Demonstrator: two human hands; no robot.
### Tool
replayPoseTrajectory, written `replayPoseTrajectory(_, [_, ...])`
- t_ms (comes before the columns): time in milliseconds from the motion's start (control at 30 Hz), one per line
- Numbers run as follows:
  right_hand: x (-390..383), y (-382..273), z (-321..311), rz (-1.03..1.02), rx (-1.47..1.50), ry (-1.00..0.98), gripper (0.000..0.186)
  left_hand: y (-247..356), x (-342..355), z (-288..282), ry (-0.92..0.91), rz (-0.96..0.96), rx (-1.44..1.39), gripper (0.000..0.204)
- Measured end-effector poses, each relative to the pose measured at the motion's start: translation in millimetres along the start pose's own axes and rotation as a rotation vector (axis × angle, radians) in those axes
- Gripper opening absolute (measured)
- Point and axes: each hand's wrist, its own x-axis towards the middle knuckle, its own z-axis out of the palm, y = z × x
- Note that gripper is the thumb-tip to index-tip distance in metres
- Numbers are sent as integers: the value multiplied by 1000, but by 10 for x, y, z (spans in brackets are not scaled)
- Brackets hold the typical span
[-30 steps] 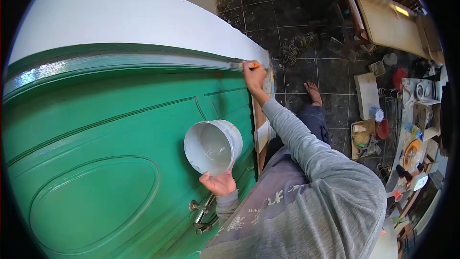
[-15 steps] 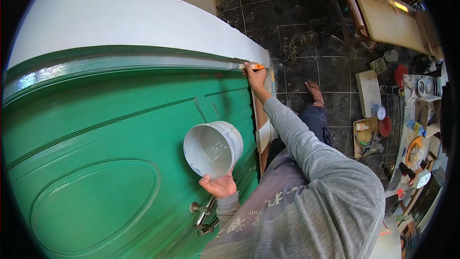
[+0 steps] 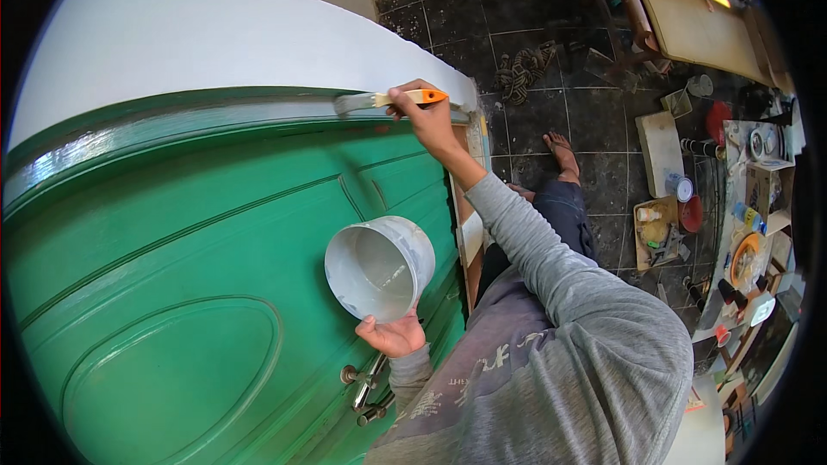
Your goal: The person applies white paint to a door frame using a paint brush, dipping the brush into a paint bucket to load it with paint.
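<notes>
My right hand [image 3: 422, 112] is closed round the handle of a paintbrush [image 3: 379, 102], orange at its tip and pale along the rest. The bristles lie against the grey-painted frame strip [image 3: 250, 110] that runs above the green door [image 3: 207, 232]. Below, my left hand [image 3: 393, 332] supports a whitish paint bucket [image 3: 417, 251] from underneath, fingers and thumb pressed on its base. The bucket tilts so that its inside shows, coated with pale paint. How much paint it holds, I cannot tell.
A metal door handle [image 3: 370, 383] sticks out close to my left wrist. Behind the frame stands a white wall [image 3: 233, 30]. On the dark tiled floor [image 3: 534, 125] lie a bundled cloth [image 3: 522, 71] and a tray of tools [image 3: 656, 232]. A cluttered table [image 3: 722, 241] stands at the right.
My right hand has moved the paintbrush leftward along the frame strip, and more of the brush now shows. My left hand and the bucket have hardly shifted.
</notes>
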Motion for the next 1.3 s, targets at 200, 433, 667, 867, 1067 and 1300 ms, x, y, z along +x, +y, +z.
replayPoseTrajectory(200, [167,1387,-1203,169,-42,235,24,-7,3,240,70,-6,23,69])
replayPoseTrajectory(433, [319,1705,-1545,208,-610,566,23,-25,8,279,64,1,28,72])
replayPoseTrajectory(667, [120,869,-510,-100,-759,331,21,-19,15,199,58,-4,-22,68])
replayPoseTrajectory(867, [-60,-203,375,-197,-532,89,20,-47,26,61,64,12,-14,76])
replayPoseTrajectory(1067, [-131,-1119,1102,-258,-323,-87,19,-37,-40,-30,43,-20,-4,74])
replayPoseTrajectory(1300, [-13,-1551,1710,-235,250,-215,20,-48,-39,-120,-13,-30,-17,73])
